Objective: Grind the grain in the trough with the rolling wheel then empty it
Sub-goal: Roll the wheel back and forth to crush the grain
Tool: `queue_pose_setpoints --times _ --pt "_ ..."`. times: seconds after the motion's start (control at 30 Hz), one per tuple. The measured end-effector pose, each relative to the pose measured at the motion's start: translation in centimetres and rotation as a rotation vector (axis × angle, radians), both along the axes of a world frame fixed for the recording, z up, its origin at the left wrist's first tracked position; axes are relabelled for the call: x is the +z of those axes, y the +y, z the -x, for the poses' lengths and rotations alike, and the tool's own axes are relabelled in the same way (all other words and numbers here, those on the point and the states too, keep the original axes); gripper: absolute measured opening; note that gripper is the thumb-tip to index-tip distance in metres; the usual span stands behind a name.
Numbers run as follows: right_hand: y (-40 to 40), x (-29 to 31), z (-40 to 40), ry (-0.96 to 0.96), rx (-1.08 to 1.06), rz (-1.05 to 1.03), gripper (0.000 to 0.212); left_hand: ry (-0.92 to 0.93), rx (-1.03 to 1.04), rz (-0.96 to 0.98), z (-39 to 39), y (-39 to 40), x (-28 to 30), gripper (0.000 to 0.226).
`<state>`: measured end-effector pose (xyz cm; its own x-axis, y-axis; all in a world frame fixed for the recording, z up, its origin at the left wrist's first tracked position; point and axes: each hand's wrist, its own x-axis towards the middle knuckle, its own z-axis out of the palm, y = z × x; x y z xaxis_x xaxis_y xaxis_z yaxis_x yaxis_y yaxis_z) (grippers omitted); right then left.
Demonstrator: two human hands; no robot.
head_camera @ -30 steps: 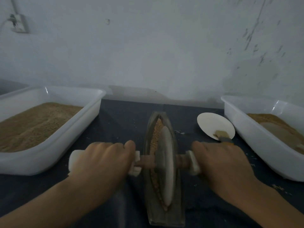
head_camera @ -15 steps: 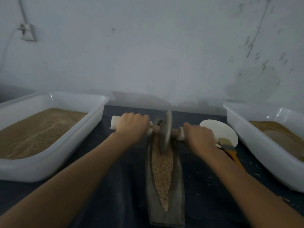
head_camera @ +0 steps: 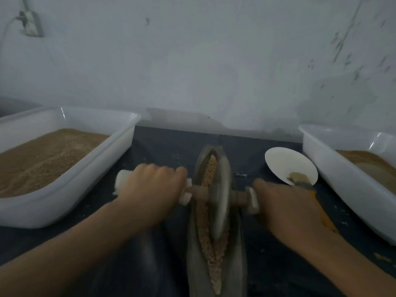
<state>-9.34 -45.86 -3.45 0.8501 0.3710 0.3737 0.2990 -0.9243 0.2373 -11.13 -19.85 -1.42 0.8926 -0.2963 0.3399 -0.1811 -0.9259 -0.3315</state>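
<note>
Two hands are in view: the left hand (head_camera: 150,189) and the right hand (head_camera: 287,209), one at each end of a single axle (head_camera: 198,191). One rolling wheel (head_camera: 219,198) stands in one long trough (head_camera: 192,243), which holds one strip of grain (head_camera: 205,224). Two white plastic tubs sit on the dark worktop (head_camera: 162,144): one tub at left (head_camera: 70,196) and one tub at right (head_camera: 342,179), each holding brown meal. One round white dish (head_camera: 285,163) lies at far right of the trough, with one brush (head_camera: 304,183) resting on it. One wall fitting (head_camera: 30,23) shows at far left.
</note>
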Motion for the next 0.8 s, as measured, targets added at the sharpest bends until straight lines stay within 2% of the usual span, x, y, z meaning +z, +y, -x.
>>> queue_pose_setpoints --times 0.1,0.23,0.37,0.47,0.53,0.6,0.73,0.8 --pt "1.2 1.0 -5.5 -0.121 -0.016 0.027 0.031 -0.048 0.033 0.058 -6.4 0.0 -0.1 0.027" --pt "2.8 2.6 -9.1 -0.192 -0.094 0.113 0.024 -0.076 0.051 0.133 -10.4 0.3 -0.4 0.024" --pt "2.3 2.2 -5.2 -0.151 -0.001 0.143 0.025 -0.024 0.038 0.163 -5.8 0.7 -1.6 0.031" --pt "1.3 2.5 0.8 -0.199 0.158 0.148 0.038 0.014 0.017 0.137 0.7 1.5 -2.2 0.039" --pt "0.7 3.1 4.0 -0.284 0.242 0.101 0.041 -0.042 -0.073 0.117 4.4 2.0 -1.7 0.049" --pt "0.3 3.3 5.4 -0.284 0.262 0.049 0.042 -0.098 -0.155 0.156 6.2 2.3 -1.4 0.052" --pt "0.4 1.9 3.0 -0.195 0.211 0.005 0.041 -0.032 -0.015 0.046 3.4 1.1 -1.3 0.040" --pt "1.0 1.2 -0.5 -0.157 0.108 0.027 0.041 -0.035 0.037 0.033 0.0 0.6 -1.1 0.029"
